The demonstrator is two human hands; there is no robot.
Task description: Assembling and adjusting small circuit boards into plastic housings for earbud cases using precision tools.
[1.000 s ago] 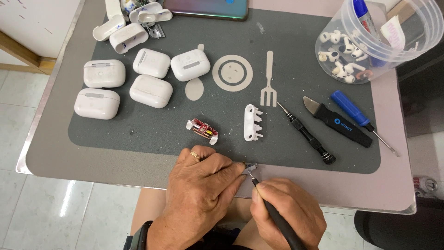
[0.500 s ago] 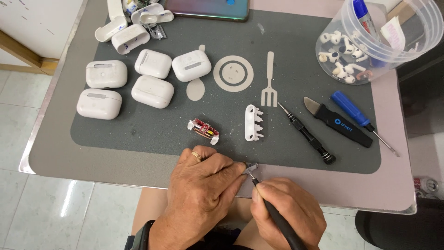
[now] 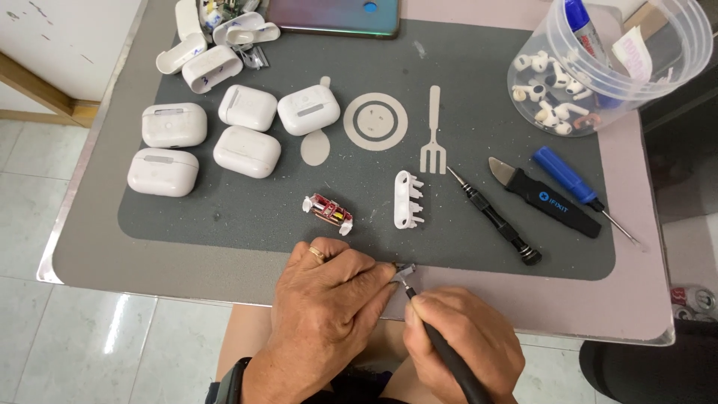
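Left hand [image 3: 321, 299]: gold ring [image 3: 317, 253]; dark watch strap [image 3: 229, 380] on wrist.

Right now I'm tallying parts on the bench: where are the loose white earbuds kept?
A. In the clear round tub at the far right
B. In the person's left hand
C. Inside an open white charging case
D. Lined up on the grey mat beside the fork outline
A: the loose white earbuds lie piled in the clear round tub at the table's far right corner.
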